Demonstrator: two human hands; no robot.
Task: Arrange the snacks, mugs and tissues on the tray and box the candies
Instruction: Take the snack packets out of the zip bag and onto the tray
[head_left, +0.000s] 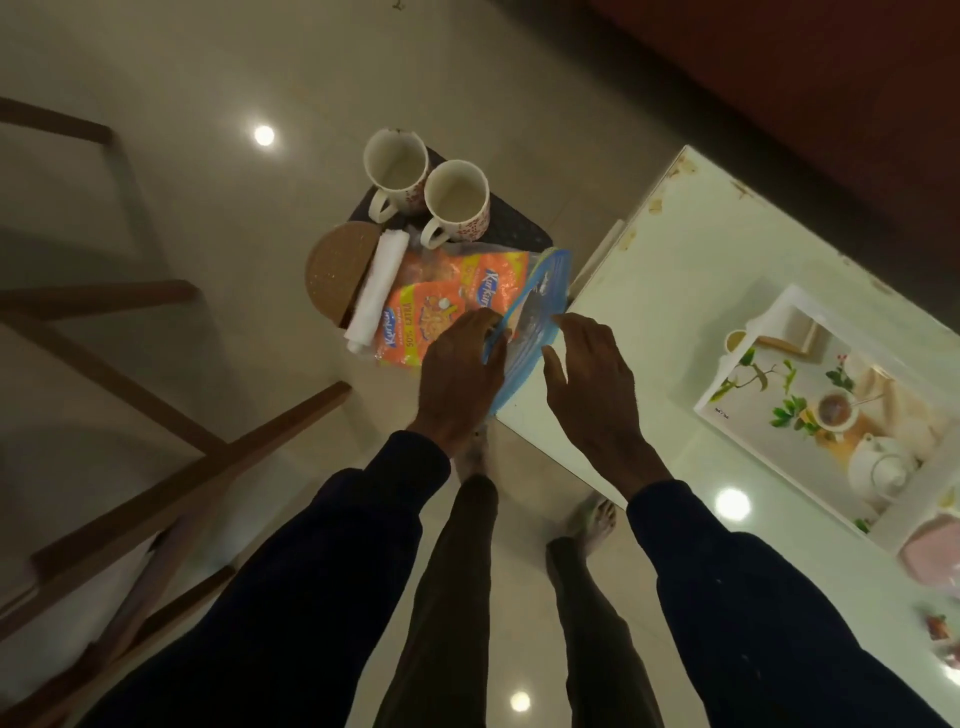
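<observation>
A dark stool carries two white mugs with red flowers, a round cork coaster, a white tissue roll and orange snack packets. My left hand pinches the edge of a blue snack packet that leans between the stool and the white table. My right hand hovers beside the blue packet with relaxed fingers and holds nothing. A white tray with a tea-and-leaves print lies on the table at the right.
A pink box sits at the table's right edge, with a few small wrapped candies below it. Wooden chair legs stand on the tiled floor at the left. My legs and bare feet show below the hands.
</observation>
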